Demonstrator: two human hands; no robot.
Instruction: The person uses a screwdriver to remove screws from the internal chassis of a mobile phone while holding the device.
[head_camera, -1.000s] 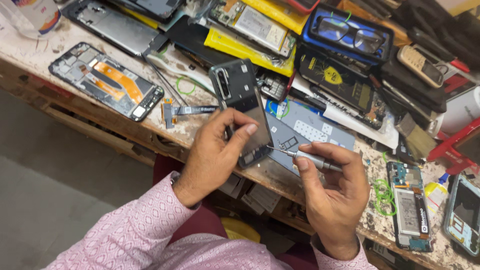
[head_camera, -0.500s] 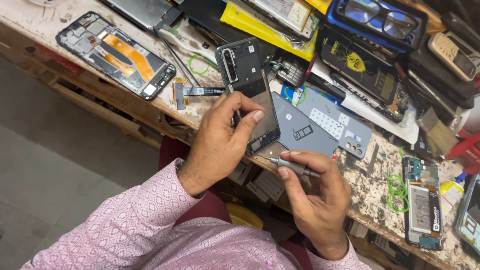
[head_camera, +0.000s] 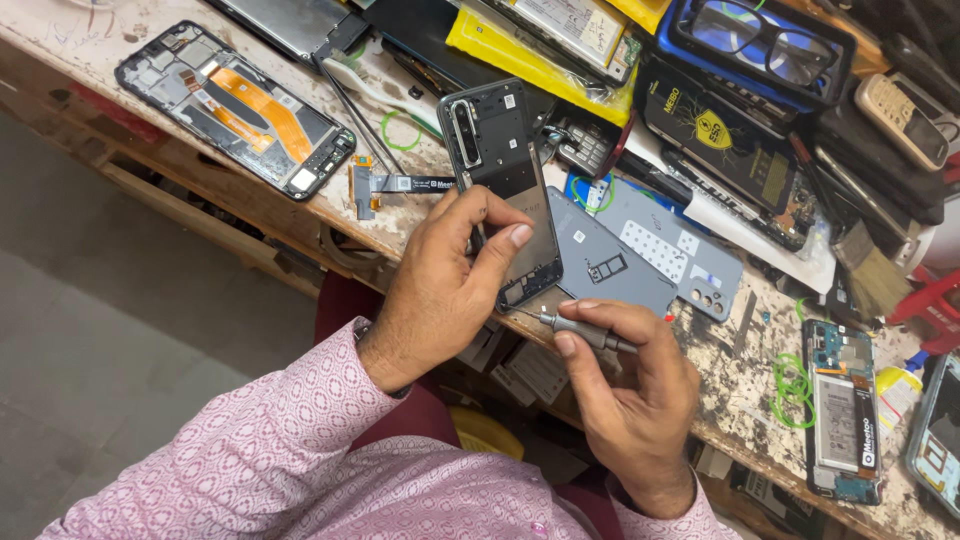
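Note:
My left hand (head_camera: 440, 285) grips a black phone frame (head_camera: 500, 170) that lies lengthwise on the workbench, thumb on its lower right edge, fingers around its left side. My right hand (head_camera: 630, 385) holds a thin grey screwdriver (head_camera: 585, 332) between thumb and fingers, its tip pointing left at the frame's lower corner. A grey plastic back cover (head_camera: 640, 262) lies just right of the frame, under the screwdriver's far side. A small flex cable strip (head_camera: 395, 185) rests left of the frame.
An opened phone with orange ribbon cable (head_camera: 235, 105) lies at the bench's left. A blue case holding glasses (head_camera: 760, 45) sits at the top right, a yellow pouch (head_camera: 540, 65) beside it. Another opened phone with battery (head_camera: 840, 425) lies at right. The worn bench edge (head_camera: 750, 440) runs diagonally.
My right hand slid the screwdriver lower and closer to the frame's bottom corner. The camera moved nearer; my left hand keeps its grip on the frame.

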